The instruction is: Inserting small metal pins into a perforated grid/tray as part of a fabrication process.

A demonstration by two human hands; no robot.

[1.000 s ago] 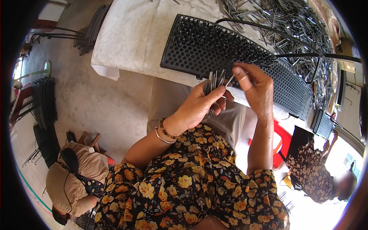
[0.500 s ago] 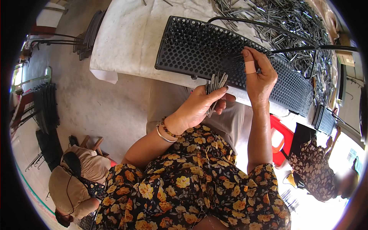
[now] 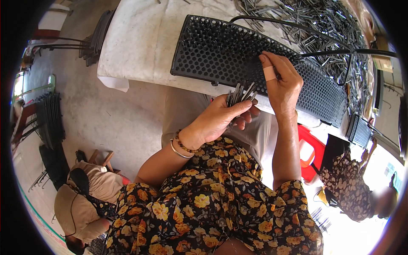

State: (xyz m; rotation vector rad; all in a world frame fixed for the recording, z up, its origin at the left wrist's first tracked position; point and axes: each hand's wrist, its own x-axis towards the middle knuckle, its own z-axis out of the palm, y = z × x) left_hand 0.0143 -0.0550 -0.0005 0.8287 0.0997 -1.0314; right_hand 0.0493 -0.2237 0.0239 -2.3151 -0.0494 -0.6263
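My left hand (image 3: 212,121), in front of the table edge, is closed round a bundle of thin grey metal strips (image 3: 239,95) whose ends stick up past the thumb. A long black rack (image 3: 197,63) with rows of round holes lies along the table edge. Dark strips (image 3: 221,36) stand upright in many holes along its far left part. Over the rack's middle, my right hand (image 3: 284,87) pinches with thumb and forefinger; a plaster wraps one finger. What sits between those fingertips is too small to make out.
A big heap of loose strips (image 3: 340,34) covers the far right of the pale table (image 3: 140,46). A bent black rod (image 3: 293,27) arches over the rack. One person (image 3: 80,208) sits at lower left, another (image 3: 348,187) at lower right near a red stool (image 3: 312,153).
My right hand has shifted slightly left and toward the rack's middle. The strips in my left hand have fanned out a little; that hand has hardly moved.
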